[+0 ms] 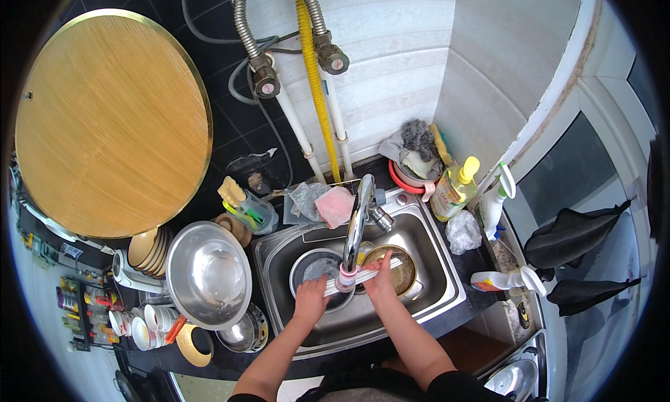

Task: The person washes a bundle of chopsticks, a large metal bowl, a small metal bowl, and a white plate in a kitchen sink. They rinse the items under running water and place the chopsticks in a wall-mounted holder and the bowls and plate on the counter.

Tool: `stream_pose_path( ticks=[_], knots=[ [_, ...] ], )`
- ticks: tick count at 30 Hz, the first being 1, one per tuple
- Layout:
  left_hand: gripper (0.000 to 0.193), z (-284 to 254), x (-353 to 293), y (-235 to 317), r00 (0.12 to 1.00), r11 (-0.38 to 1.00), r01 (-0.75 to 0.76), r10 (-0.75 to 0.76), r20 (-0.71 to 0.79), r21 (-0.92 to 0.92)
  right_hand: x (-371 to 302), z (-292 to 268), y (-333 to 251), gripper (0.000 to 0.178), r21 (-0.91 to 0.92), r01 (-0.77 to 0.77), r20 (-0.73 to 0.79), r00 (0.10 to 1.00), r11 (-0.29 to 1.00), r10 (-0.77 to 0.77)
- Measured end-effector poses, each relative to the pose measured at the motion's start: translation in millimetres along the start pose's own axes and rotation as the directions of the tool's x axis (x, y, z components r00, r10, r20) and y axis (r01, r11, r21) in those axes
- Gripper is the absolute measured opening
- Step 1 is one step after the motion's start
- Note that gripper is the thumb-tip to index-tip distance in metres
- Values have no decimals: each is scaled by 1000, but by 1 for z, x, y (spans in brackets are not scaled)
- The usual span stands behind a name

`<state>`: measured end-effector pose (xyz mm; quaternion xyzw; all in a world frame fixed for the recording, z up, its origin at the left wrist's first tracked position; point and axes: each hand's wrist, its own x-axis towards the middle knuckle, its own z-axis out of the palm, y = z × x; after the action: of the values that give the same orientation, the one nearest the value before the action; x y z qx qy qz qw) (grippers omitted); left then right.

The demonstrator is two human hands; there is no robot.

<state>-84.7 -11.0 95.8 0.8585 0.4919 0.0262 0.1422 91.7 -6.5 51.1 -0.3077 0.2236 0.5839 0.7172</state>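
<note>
Under the tap [359,220], a bundle of pale chopsticks [387,265] lies crosswise between my hands. My left hand [311,299] is closed around its left end. My right hand [378,279] grips the bundle nearer its right end, and the tip sticks out beyond the fingers. The tap's spout hides the middle. Below, inside the steel sink [434,262], a round metal bowl [299,271] with cloudy water sits on the left. A brownish round pan [405,271] rests to its right, partly covered by my right hand.
Left of the sink stand a large steel basin [209,273], stacked bowls [148,252] and cups [160,318]. Behind it lie a pink cloth [335,206] and a utensil holder [255,215]. To the right are a yellow detergent bottle [453,189] and spray bottles [494,203].
</note>
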Motion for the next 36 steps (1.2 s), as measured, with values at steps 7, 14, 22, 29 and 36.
stream_pose_path(
  ticks=[7,14,22,29,36],
  knots=[
    [33,45,32,-14,823,104,449,-436,365,-887,-6,8,-40,42,27,166,127,978,986,-168],
    [32,66,67,19,835,-504,396,-150,530,-767,-19,13,-88,42,-7,306,222,929,952,-297],
    [31,66,75,13,841,-538,379,-139,523,-753,-11,4,-96,45,22,241,176,954,970,-241],
    [32,-5,26,-27,672,-199,739,284,684,-643,0,-4,-41,48,-36,-61,190,980,997,67],
    [20,-4,-22,-31,543,163,782,293,787,-601,-6,-3,24,30,-312,-220,243,922,924,302]
  ],
)
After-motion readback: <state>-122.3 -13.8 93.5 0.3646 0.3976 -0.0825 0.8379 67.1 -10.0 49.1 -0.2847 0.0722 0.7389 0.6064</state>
